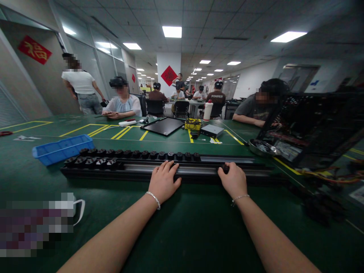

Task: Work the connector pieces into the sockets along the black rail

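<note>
A long black rail (199, 171) with a metal channel lies across the green table (182, 227) in front of me. Several black knobs (133, 154) sit in rows along its far side and left end. My left hand (164, 181) rests on the rail's near edge with its fingers laid over the channel. My right hand (233, 180) is curled on the rail further right, fingertips pinched on a small black knob (225, 167).
A blue plastic tray (61, 148) stands at the left. A metal bowl (260, 148) and an open computer case (315, 129) stand at the right. A black panel (163, 126), a yellow box (192, 124) and seated people lie beyond.
</note>
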Demonstrator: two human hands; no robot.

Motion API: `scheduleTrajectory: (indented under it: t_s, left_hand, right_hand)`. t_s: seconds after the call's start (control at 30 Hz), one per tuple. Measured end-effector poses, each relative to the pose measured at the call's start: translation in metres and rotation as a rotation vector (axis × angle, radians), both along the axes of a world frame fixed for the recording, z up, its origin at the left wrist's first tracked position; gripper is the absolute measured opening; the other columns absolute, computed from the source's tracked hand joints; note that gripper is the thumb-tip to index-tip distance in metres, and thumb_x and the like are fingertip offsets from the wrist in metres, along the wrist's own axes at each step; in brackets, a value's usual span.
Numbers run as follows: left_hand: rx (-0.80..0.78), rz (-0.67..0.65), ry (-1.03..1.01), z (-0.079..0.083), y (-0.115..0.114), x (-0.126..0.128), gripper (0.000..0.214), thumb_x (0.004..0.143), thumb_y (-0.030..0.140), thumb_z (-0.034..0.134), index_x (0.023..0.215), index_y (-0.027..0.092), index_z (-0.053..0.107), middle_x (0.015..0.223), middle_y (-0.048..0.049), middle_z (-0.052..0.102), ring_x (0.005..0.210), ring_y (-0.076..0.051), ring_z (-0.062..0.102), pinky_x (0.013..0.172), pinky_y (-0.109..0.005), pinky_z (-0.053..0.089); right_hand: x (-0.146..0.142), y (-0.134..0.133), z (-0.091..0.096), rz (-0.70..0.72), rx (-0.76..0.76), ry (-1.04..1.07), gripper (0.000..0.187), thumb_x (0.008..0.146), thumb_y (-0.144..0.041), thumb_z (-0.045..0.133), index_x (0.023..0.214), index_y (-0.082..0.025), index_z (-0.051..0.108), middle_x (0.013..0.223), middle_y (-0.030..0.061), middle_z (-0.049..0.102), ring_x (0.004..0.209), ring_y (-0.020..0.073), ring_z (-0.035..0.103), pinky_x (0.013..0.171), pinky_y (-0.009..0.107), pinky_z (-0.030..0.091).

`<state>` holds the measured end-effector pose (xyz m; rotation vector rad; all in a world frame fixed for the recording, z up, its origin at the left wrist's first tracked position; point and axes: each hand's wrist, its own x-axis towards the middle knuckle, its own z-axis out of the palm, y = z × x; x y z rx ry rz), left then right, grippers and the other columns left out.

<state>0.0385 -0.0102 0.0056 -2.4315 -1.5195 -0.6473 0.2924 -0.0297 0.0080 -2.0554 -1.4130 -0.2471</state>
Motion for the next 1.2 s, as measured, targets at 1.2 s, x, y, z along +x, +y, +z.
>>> scheduleTrajectory:
  t_s: [1.2]
  left_hand:
    - [0.002,-0.002,-0.010,0.0017,-0.0011,-0.0005,0.047,0.082,0.043,0.046,0.126,0.027,0.048,0.135,-0.0034,0.048,0.126,-0.024,0.037,0.099,-0.041,0.034]
  right_hand:
    - [0.0042,-0.0015,0.0003,-0.048,-0.001,-0.070,0.032,0.076,-0.035,0.046,0.096,-0.014,0.058,0.092,0.0122,0.064,0.093,0.0255,0.055,0.085,0.036,0.037]
